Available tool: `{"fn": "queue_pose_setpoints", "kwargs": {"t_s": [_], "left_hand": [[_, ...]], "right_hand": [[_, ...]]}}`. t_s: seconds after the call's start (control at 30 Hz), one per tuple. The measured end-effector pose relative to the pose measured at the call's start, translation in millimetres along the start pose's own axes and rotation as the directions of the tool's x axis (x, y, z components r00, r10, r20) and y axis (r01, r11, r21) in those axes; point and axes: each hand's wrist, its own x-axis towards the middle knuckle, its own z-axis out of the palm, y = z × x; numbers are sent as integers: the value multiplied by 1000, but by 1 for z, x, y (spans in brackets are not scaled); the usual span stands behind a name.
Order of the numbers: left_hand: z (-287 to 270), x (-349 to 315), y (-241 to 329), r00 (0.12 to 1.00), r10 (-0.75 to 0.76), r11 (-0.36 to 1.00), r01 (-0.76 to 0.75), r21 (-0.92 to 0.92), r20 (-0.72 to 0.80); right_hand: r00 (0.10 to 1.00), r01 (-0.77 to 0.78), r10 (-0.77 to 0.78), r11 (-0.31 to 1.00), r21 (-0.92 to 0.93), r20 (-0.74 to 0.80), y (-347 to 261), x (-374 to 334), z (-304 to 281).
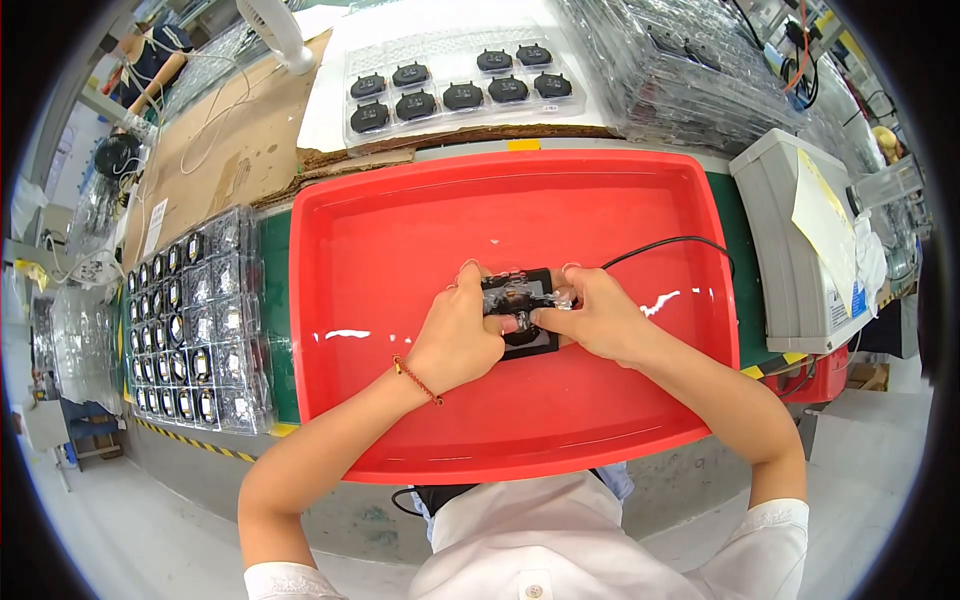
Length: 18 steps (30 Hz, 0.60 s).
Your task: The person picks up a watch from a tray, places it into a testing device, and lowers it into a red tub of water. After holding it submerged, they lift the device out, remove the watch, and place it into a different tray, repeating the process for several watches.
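On the left, a clear tray (pixel 230 275) is holding small round parts (pixel 200 362) in separate pockets, probably for keeping them from rubbing together. Next, the left hand (pixel 455 335) is pinching a small clear-and-dark piece (pixel 515 297), its grip nearly closed; the piece is resting over a black block (pixel 540 344) near the middle of the red basin (pixel 420 440). The block's long axis is running almost straight away from the person; the piece's own direction I cannot tell, as fingers are covering it. The right hand (pixel 605 318) is pinching the piece's other side, seemingly for steadiness. Farther right, a black cable (pixel 665 241) is curving toward the basin's wall.
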Motion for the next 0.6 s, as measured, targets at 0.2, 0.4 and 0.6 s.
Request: {"fn": "queue_pose_setpoints", "kwargs": {"t_s": [0.2, 0.4, 0.6], "left_hand": [[0, 0, -1, 999, -37, 999, 37, -5, 6], [0, 1, -2, 999, -43, 999, 43, 8, 7], [-1, 0, -1, 1000, 0, 1000, 0, -2, -2]], "right_hand": [[999, 31, -31, 999, 34, 11, 1, 1, 0], [1000, -12, 13, 996, 88, -13, -1, -1, 1], [997, 73, -70, 995, 69, -44, 7, 3, 1]]}}
